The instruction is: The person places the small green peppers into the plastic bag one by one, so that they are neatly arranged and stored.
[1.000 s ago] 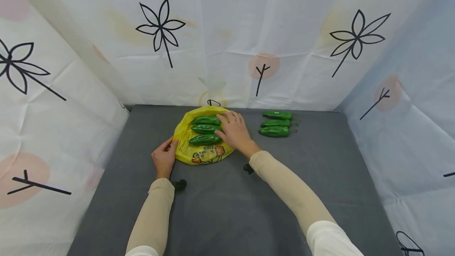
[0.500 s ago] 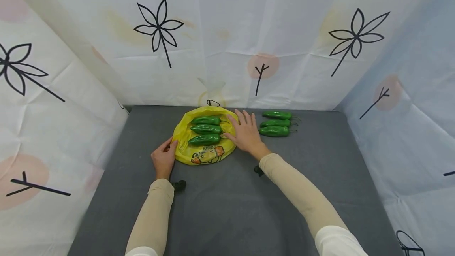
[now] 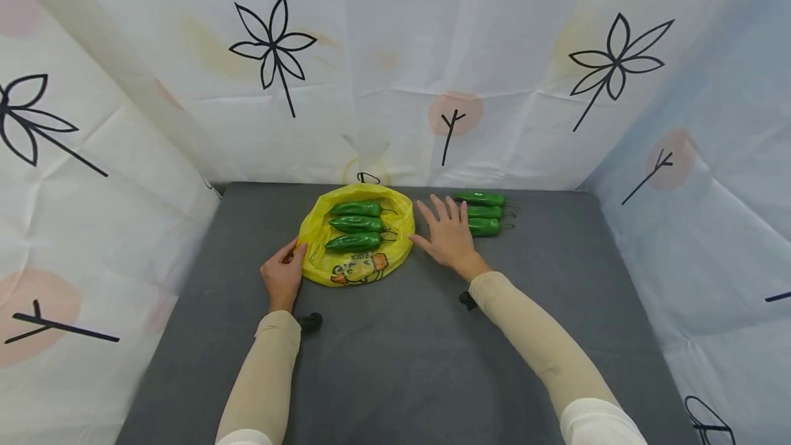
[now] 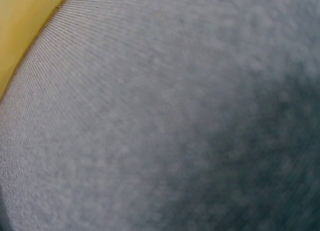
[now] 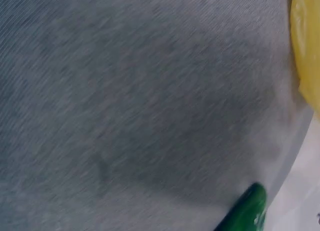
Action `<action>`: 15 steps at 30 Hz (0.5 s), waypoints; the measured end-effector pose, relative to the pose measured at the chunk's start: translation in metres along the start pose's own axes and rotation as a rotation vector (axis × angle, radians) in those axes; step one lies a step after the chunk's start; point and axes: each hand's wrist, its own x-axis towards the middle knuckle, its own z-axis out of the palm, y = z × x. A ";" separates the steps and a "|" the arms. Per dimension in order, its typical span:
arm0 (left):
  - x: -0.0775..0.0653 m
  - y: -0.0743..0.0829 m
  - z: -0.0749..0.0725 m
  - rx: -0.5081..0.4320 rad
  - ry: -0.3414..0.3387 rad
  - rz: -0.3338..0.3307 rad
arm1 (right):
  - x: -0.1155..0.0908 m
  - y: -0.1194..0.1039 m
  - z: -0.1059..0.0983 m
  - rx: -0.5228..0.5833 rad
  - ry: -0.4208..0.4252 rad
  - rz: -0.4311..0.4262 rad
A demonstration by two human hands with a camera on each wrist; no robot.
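Note:
A yellow plastic bag (image 3: 399, 206) lies opened out on the grey table, with a printed cartoon on its near side. On it rest three green chili peppers (image 3: 357, 224), side by side, stems to the right. My left hand (image 3: 284, 273) pinches the bag's left edge between thumb and fingers. My right hand (image 3: 450, 240), fingers spread and straight, hovers between the bag and a second row of three green chili peppers (image 3: 485, 211), hiding their left ends. In the right wrist view, the bag's edge (image 5: 306, 46) and one pepper's tip (image 5: 247, 211) show.
The grey table (image 3: 395, 356) reaches back to a white patterned cloth (image 3: 395, 115) hung along its back and sides. A dark wrist camera (image 3: 310, 323) sits at the left wrist, another (image 3: 467, 300) at the right.
My right hand has moved right, off the peppers on the bag, towards the second row, uncovering the stems on the bag. The left hand stays at the bag's edge.

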 end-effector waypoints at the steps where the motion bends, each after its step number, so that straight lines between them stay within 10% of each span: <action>1: 0.000 0.000 -0.001 0.000 0.000 -0.002 | -0.001 0.003 0.000 0.003 0.007 0.004; 15: -0.001 0.006 -0.003 0.002 -0.004 -0.018 | -0.015 0.048 0.000 0.025 0.056 0.096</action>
